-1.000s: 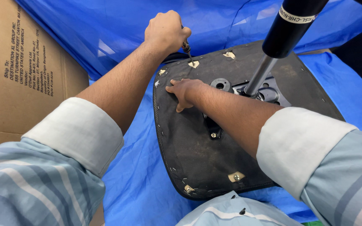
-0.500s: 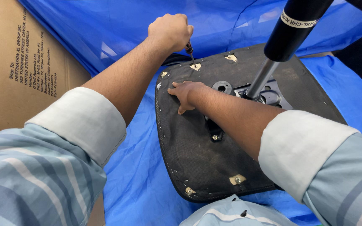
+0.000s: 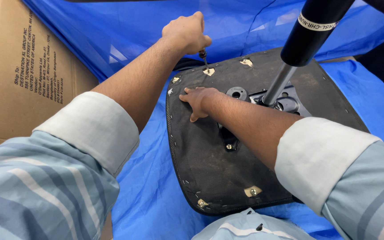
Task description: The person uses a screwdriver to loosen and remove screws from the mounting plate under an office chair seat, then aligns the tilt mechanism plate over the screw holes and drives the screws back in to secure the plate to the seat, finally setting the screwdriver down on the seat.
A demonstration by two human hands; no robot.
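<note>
An upturned chair seat (image 3: 210, 169) with a black fabric underside lies on blue plastic sheeting. My left hand (image 3: 186, 31) is closed around a screwdriver (image 3: 204, 58), whose tip stands on a screw patch at the seat's far left corner. Flat on the seat fabric rests my right hand (image 3: 197, 100), fingers spread, pressing down just in front of that corner. A black gas-lift cylinder (image 3: 310, 35) with a silver rod rises from the metal plate (image 3: 285, 103) at the seat's centre.
A brown cardboard box (image 3: 18, 75) stands at the left. The blue plastic sheet (image 3: 147, 195) covers the floor around the seat. Tan screw patches (image 3: 252, 191) mark the seat's near edge. Light-blue cloth (image 3: 245, 229) shows at the bottom.
My left hand has lifted slightly and moved right along the seat's far edge, with the screwdriver shaft now showing below the fist. My right hand stays pressed on the seat.
</note>
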